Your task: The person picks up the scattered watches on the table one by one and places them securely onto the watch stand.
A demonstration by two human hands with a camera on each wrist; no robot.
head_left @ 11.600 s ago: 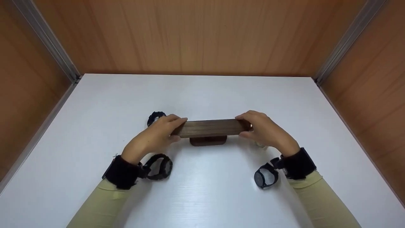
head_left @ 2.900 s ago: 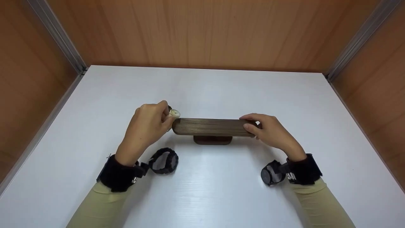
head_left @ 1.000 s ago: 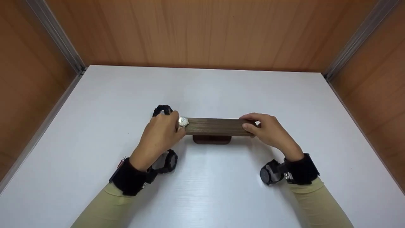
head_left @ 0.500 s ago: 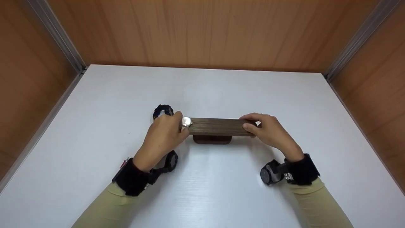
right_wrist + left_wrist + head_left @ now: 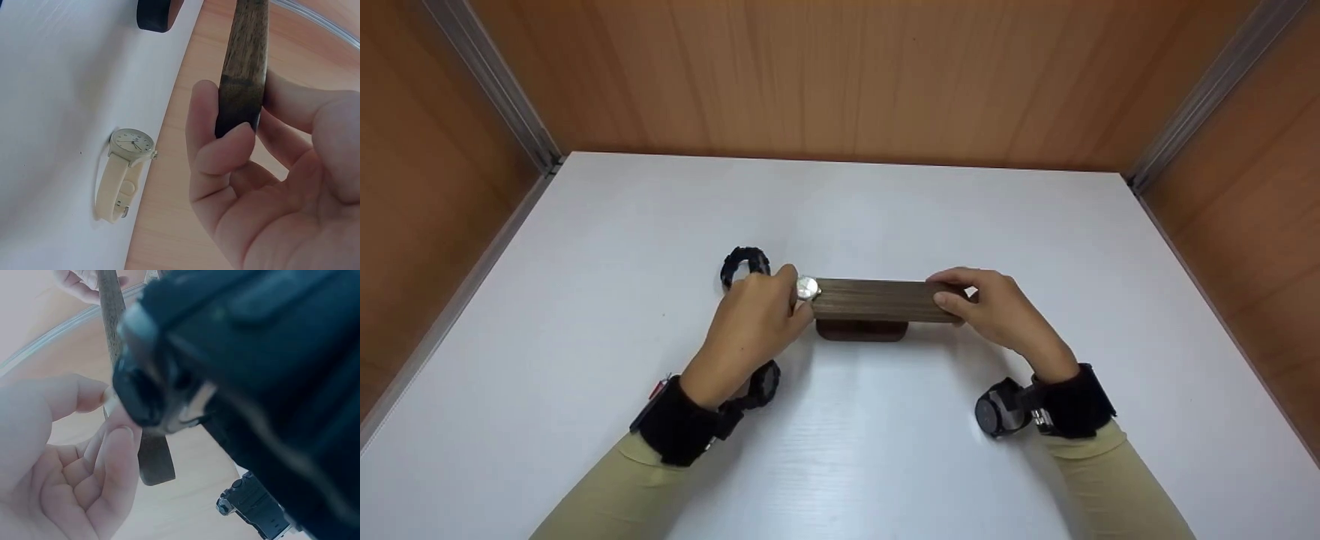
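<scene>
White tabletop (image 5: 885,450) between wooden walls: a watch goes onto a wooden stand.

The right hand (image 5: 997,311) grips the stand bar (image 5: 877,300) to steady its right end; the left hand (image 5: 757,322) pinches a silver-faced watch (image 5: 808,288) at its left end.

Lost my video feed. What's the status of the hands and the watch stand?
Left hand pinches a silver-faced watch at the wooden bar's left end. Right hand grips its right end. Black watch lies behind the left hand, cream watch on the table; neither blocks.
</scene>
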